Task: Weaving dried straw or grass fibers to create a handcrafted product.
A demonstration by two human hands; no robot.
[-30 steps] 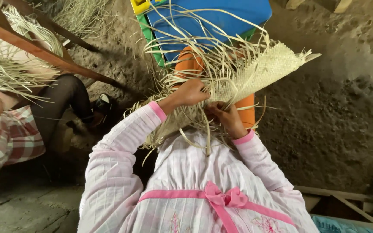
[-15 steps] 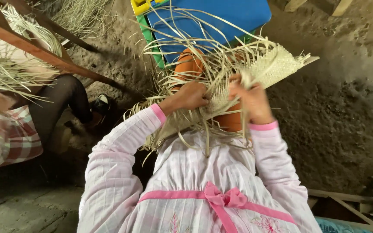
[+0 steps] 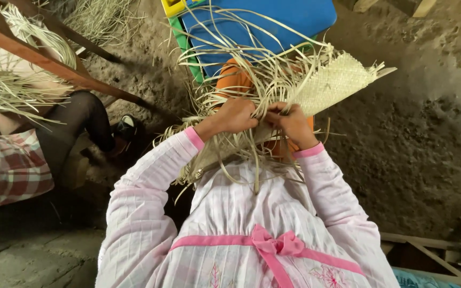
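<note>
A pale woven straw mat (image 3: 332, 82) with many loose strands (image 3: 252, 64) rests tilted over my lap. My left hand (image 3: 236, 114) grips a bunch of strands at the mat's unfinished edge. My right hand (image 3: 292, 122) is close beside it, fingers pinched on strands at the same edge. Both arms wear pink-and-white sleeves. Loose strands hang down over my dress and partly hide my orange-clad legs (image 3: 233, 80).
A blue plastic stool (image 3: 273, 18) with green and yellow parts stands ahead on the dirt floor (image 3: 417, 138). Another person (image 3: 17, 165) in a checked top sits at left with straw (image 3: 6, 90), behind brown wooden bars (image 3: 54, 66). A wooden frame (image 3: 433, 245) lies at the lower right.
My right hand dropped from the upper mat edge back toward my left hand. The two hands now meet on the strands. The mat shifted slightly.
</note>
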